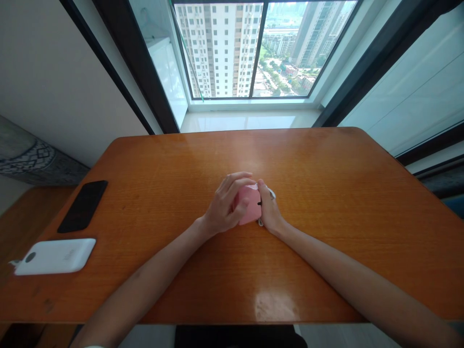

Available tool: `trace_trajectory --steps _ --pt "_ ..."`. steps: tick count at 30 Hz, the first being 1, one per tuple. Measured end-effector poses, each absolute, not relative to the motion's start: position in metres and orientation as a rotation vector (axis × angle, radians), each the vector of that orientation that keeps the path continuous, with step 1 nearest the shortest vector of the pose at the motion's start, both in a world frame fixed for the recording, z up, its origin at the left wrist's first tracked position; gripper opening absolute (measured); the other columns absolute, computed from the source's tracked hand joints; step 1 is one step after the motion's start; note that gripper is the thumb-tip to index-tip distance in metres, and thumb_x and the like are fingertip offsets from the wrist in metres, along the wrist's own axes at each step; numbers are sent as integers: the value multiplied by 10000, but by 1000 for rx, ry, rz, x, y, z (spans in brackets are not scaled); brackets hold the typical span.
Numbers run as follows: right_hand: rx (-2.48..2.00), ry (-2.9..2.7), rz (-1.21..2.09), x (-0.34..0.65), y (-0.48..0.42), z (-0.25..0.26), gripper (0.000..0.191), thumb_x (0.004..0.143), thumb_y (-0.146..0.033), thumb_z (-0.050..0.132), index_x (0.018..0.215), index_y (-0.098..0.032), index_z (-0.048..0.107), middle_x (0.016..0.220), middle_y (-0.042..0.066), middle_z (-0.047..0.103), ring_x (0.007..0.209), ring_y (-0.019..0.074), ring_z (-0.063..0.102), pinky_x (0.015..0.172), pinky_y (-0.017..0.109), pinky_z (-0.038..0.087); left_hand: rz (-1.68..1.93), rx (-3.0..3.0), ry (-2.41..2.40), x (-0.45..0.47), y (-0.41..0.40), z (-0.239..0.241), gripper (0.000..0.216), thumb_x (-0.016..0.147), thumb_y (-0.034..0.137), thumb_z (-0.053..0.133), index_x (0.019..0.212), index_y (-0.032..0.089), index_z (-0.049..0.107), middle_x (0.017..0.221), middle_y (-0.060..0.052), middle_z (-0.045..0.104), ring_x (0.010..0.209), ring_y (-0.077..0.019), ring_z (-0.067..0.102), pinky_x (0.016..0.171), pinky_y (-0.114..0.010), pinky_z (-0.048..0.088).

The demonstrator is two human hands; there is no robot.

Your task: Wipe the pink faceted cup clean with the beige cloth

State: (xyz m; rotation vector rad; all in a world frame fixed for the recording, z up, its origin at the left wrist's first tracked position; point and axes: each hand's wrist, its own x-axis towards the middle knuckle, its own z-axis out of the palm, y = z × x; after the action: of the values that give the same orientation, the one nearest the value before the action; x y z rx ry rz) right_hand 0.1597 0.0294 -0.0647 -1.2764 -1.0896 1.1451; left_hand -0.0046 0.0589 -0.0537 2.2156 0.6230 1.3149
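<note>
Forearms (155, 275) (344, 270), hands (232, 200) (270, 208) around pink case (254, 210)

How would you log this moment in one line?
left grip: holding pink item, left side | right grip: same item, right side | phone, white device: on table, left part

Two hands (226, 205) (270, 210); one pink object (252, 208); two flat devices (82, 207) (56, 256); one table (333, 183)

We look to be in a high-rise home: wooden surface (348, 203) near a window (258, 53), tower block (224, 48) outside, trees (271, 63) far below, patterned fabric (32, 157) by the pale wall (72, 63)
</note>
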Motion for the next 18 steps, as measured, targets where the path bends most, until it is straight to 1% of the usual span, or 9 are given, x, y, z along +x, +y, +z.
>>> trace_trajectory --steps 2,4,9,12,15,18 --pt "-1281 -1096 1144 159 30 -63 674 954 -846 481 658 -242 519 536 -26 474 507 140 419 462 273 332 1289 2446 489 -10 65 -59 523 1030 480 591 1478 218 529 1468 -194 602 1375 -349 590 1158 -539 495" --pt "-1276 -1099 1137 159 30 -61 680 948 -855 475 650 -245 509 531 -27 459 507 141 418 460 272 328 1281 2558 452 -12 69 -62 581 1000 495 620 1497 219 501 1437 -198 608 1337 -357 606 1114 -537 527" --pt "-1254 -1079 1123 158 31 -63 661 944 -829 514 645 -239 505 571 -29 467 539 133 422 502 271 358 1284 2454 530 -9 67 -56 448 1017 414 584 1421 225 538 1351 -168 636 1248 -328 626 1071 -511 549" --pt "-1235 -1087 1132 159 30 -67 663 953 -822 504 642 -237 504 575 -27 473 550 133 423 515 273 365 1252 2308 572 -6 62 -50 366 1044 405 557 1358 217 572 1307 -153 655 1212 -310 635 1069 -491 537" --pt "-1213 -1117 1136 161 29 -72 668 956 -817 508 632 -232 510 563 -27 485 542 129 420 511 273 356 1194 2087 686 -3 57 -46 302 1079 422 514 1283 218 606 1237 -119 681 1138 -271 656 1044 -435 528" --pt "-1194 -1143 1147 162 28 -74 663 955 -803 531 623 -229 521 556 -26 498 526 123 421 497 267 342 1122 1833 817 1 55 -44 300 1104 451 473 1208 220 634 1157 -75 709 1055 -232 667 980 -367 524"
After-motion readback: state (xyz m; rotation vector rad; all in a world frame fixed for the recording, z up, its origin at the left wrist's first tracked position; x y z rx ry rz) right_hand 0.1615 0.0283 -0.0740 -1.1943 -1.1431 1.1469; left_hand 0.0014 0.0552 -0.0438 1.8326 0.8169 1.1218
